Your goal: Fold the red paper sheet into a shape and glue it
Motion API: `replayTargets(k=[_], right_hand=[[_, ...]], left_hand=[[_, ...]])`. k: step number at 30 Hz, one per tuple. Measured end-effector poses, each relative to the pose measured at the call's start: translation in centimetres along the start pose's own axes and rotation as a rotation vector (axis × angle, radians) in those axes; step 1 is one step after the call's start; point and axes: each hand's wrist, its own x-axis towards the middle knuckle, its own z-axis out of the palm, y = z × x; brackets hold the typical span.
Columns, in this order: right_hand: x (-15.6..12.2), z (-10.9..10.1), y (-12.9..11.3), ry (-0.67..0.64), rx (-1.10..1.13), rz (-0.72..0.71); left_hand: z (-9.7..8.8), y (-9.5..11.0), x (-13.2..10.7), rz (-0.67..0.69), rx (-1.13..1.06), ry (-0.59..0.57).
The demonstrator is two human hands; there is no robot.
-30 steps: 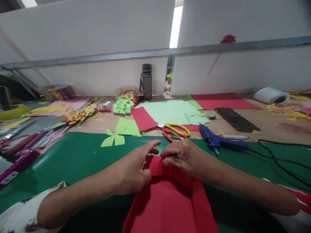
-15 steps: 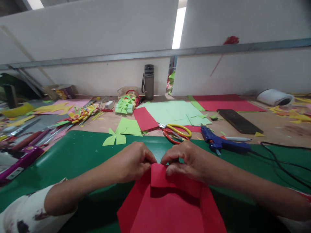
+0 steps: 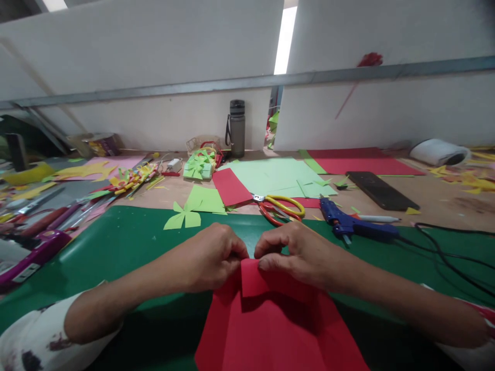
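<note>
A grey water bottle (image 3: pixel 237 135) stands before the white partition (image 3: pixel 170 123); a black smartphone (image 3: pixel 381 190) lies on the tabletop (image 3: pixel 436 198).

White wall panels (image 3: pixel 154 46) | grey rail (image 3: pixel 174 89) across | bright gap (image 3: pixel 285 41) between | brown tabletop (image 3: pixel 439 203) below

Green mat (image 3: pixel 124 242) leaves passage leftward; scissors (image 3: pixel 285 197) and glue gun (image 3: pixel 342 222) obstruct beyond the right hand (image 3: pixel 296 252)

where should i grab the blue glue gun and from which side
Probably best by the handle of the blue glue gun, from above on the right: it lies on its side, handle stretching right to its cord, nozzle pointing away.
</note>
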Motion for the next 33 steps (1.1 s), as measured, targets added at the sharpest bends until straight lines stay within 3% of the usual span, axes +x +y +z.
replayTargets(k=[8, 13, 16, 23, 28, 33], right_hand=[[0.7, 0.3, 0.5, -0.148, 0.308, 0.185], [0.7, 0.6, 0.6, -0.136, 0.297, 0.239], [0.4, 1.1, 0.3, -0.095, 0.174, 0.18], [-0.2, 2.2, 0.3, 0.168, -0.462, -0.151], [-0.2, 2.5, 1.1, 0.21, -0.586, -0.176], [-0.1, 2.3, 1.0, 0.185, -0.571, -0.128]], left_hand=[[0.3, 0.4, 0.2, 0.061, 0.13, 0.04], [0.5, 0.4, 0.2, 0.062, 0.14, 0.041], [0.6, 0.5, 0.2, 0.05, 0.157, 0.039], [0.4, 0.6, 0.4, 0.037, 0.137, 0.092], [0.3, 0.3, 0.6, 0.012, 0.102, 0.071], [0.2, 0.1, 0.6, 0.001, 0.062, 0.025]])
